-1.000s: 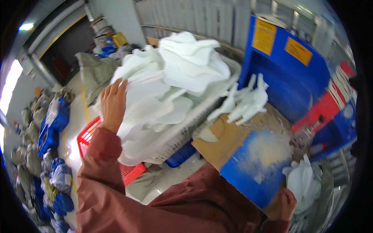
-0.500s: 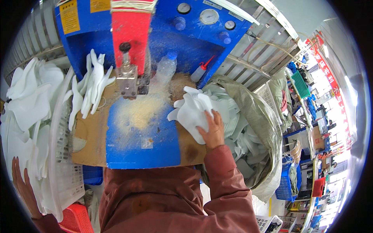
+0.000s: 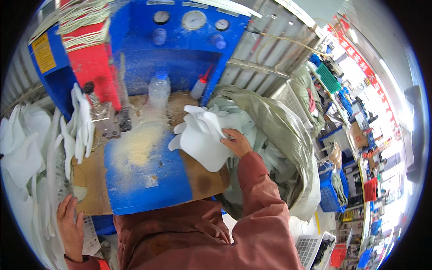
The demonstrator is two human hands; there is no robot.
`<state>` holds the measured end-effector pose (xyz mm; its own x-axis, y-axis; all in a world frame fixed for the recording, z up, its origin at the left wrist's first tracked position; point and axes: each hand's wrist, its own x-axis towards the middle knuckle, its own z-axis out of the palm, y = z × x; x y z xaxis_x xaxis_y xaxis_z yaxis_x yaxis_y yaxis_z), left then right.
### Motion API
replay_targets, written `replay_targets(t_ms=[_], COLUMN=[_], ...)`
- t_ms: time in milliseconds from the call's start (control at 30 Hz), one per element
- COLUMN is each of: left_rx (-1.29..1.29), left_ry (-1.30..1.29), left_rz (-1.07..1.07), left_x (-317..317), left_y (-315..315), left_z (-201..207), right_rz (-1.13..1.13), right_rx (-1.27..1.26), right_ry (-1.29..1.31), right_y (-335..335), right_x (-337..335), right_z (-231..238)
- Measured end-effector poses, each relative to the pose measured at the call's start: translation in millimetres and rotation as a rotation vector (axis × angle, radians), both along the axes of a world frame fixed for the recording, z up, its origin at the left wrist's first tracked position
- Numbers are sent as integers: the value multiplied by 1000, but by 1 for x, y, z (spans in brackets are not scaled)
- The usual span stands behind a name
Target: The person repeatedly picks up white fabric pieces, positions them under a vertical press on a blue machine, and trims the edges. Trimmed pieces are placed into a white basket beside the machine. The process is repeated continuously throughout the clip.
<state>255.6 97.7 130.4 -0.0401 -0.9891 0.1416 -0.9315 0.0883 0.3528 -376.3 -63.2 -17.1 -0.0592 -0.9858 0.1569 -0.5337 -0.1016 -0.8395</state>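
My right hand is closed on the right edge of a stack of thin white curved cut pieces, thumb and fingers at the rim. The stack lies at the right side of the work board, overlapping the mouth of a greenish woven sack with many similar pieces inside. My left hand holds nothing, its fingers apart, beside the white plastic basket at the left. More white pieces fill that basket. A blue pad dusted with pale powder lies in the middle of the board.
Behind the board stands a blue machine with gauges and a red arm carrying a metal head. A clear bottle and a red-tipped squeeze bottle stand at the back. Slim white pieces hang near the head.
My left hand has come rightward from the far left to beside the board's edge. My right hand's fingers, earlier spread over the white stack, now grip its edge. The view has shifted.
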Motion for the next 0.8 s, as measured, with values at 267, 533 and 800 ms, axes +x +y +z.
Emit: replay_targets(t_ms=[267, 533, 800], left_rx=[275, 790, 387], left_ry=[522, 1772, 1589], left_rz=[-195, -96, 51], left_x=[-60, -177, -122], left_y=[-26, -45, -49], left_z=[-19, -43, -62], right_rz=[-512, 100, 169], right_rx=[-496, -575, -328], right_ry=[350, 530, 218], right_y=[21, 134, 108], right_x=[46, 241, 242], right_z=[77, 108, 116])
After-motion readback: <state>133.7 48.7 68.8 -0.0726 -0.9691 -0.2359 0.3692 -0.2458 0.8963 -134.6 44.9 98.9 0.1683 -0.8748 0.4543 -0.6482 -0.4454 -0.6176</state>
